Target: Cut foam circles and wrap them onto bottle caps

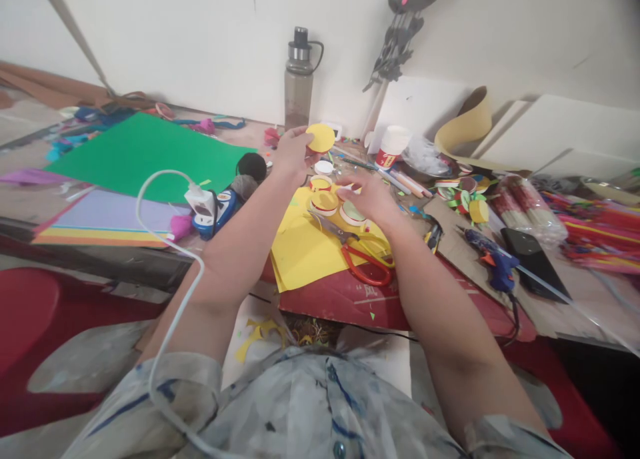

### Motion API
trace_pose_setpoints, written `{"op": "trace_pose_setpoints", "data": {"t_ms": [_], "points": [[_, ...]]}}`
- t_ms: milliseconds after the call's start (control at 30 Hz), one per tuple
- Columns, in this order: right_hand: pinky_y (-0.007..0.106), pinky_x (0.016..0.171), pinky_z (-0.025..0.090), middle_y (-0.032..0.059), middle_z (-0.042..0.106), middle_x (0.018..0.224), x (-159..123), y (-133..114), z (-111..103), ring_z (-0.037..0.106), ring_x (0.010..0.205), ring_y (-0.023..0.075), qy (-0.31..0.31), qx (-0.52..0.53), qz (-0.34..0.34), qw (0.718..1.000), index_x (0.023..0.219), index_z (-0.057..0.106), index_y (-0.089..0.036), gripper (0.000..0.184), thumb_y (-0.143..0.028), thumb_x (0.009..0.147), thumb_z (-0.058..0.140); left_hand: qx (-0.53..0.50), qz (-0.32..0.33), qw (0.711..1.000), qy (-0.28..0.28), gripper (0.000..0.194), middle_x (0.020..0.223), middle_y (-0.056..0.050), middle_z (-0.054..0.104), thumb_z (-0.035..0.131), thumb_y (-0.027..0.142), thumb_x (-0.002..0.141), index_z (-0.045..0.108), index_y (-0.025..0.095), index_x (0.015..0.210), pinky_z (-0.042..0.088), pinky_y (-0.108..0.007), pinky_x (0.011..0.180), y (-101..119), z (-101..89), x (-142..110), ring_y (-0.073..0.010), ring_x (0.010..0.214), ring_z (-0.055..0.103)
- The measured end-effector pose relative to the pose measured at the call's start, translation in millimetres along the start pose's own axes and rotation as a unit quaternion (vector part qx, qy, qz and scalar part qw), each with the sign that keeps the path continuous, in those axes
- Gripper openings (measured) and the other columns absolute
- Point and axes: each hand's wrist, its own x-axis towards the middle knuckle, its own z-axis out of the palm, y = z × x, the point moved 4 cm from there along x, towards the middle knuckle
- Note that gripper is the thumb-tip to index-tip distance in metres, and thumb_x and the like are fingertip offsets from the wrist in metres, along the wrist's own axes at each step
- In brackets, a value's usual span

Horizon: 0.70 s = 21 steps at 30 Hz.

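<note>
My left hand (295,153) is raised over the back of the work area, its fingers closed on a yellow paper disc (321,138) by the edge. My right hand (369,195) is lower and to the right, with bent fingers drawn together over a cluster of round pieces; something small and pale shows at its fingertips. Close by lie a yellow-topped round piece (324,202), a pale green-topped one (353,213) and a small white disc (324,168). Red-handled scissors (367,272) rest, blades spread, on yellow paper sheets (305,249).
Green paper (150,155) and a power strip (215,212) with a white cable lie left. A bottle (299,85) stands by the wall, a paper cup (391,149) right of it. Further right are a glue gun (500,265), a phone (534,259) and pipe cleaners (600,229).
</note>
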Motion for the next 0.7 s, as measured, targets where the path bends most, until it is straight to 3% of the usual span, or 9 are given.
{"op": "trace_pose_setpoints", "data": {"t_ms": [100, 233, 367, 500, 600, 700], "points": [[0.047, 0.097, 0.055, 0.0120, 0.076, 0.125, 6.5, 27.1, -14.4, 0.070, 0.106, 0.0278, 0.067, 0.010, 0.036, 0.997, 0.119, 0.078, -0.019, 0.032, -0.028, 0.091, 0.065, -0.011, -0.018, 0.999, -0.030, 0.020, 0.086, -0.004, 0.069, 0.059, 0.002, 0.087, 0.059, 0.020, 0.096, 0.050, -0.025, 0.062, -4.5, 1.4, 1.5, -0.0132, 0.068, 0.065], [0.049, 0.104, 0.053, 0.0148, 0.074, 0.130, 11.8, 48.6, -6.7, 0.069, 0.116, 0.0300, 0.028, -0.024, 0.086, 0.996, 0.125, 0.075, -0.018, 0.039, -0.030, 0.089, 0.069, -0.031, -0.050, 0.995, -0.076, 0.022, 0.082, -0.002, 0.068, 0.060, 0.002, 0.084, 0.061, 0.021, 0.094, 0.046, -0.023, 0.057, -10.8, 5.9, -0.7, -0.0109, 0.063, 0.061], [0.047, 0.107, 0.052, 0.0167, 0.072, 0.137, 17.2, 45.4, 9.3, 0.069, 0.123, 0.0311, -0.028, -0.038, 0.107, 0.993, 0.133, 0.071, -0.017, 0.045, -0.035, 0.092, 0.067, -0.063, -0.064, 0.991, -0.096, 0.027, 0.077, 0.000, 0.065, 0.056, -0.002, 0.082, 0.063, 0.022, 0.094, 0.039, -0.020, 0.050, -14.5, 12.6, -4.3, -0.0082, 0.057, 0.055], [0.045, 0.102, 0.055, 0.0176, 0.075, 0.132, 23.9, 39.4, 17.0, 0.071, 0.120, 0.0339, -0.067, -0.076, 0.144, 0.984, 0.133, 0.072, -0.018, 0.053, -0.043, 0.087, 0.072, -0.062, -0.089, 0.988, -0.114, 0.012, 0.069, 0.000, 0.060, 0.063, 0.008, 0.086, 0.064, 0.020, 0.083, 0.035, -0.023, 0.046, -17.3, 17.8, -8.4, -0.0084, 0.053, 0.050], [0.040, 0.095, 0.057, 0.0164, 0.078, 0.124, 26.5, 38.5, 18.0, 0.074, 0.112, 0.0312, -0.065, -0.076, 0.149, 0.984, 0.130, 0.074, -0.017, 0.053, -0.041, 0.084, 0.074, -0.044, -0.081, 0.985, -0.144, 0.013, 0.066, 0.002, 0.058, 0.074, 0.016, 0.087, 0.063, 0.019, 0.079, 0.032, -0.021, 0.045, -17.6, 20.3, -13.0, -0.0072, 0.053, 0.049], [0.039, 0.091, 0.058, 0.0160, 0.080, 0.113, 27.2, 39.3, 13.7, 0.075, 0.104, 0.0295, -0.024, -0.066, 0.124, 0.990, 0.124, 0.076, -0.015, 0.046, -0.041, 0.087, 0.070, -0.016, -0.065, 0.986, -0.156, 0.024, 0.064, 0.004, 0.055, 0.078, 0.004, 0.080, 0.059, 0.018, 0.074, 0.027, -0.019, 0.044, -18.2, 21.1, -16.9, -0.0038, 0.052, 0.045]]}}
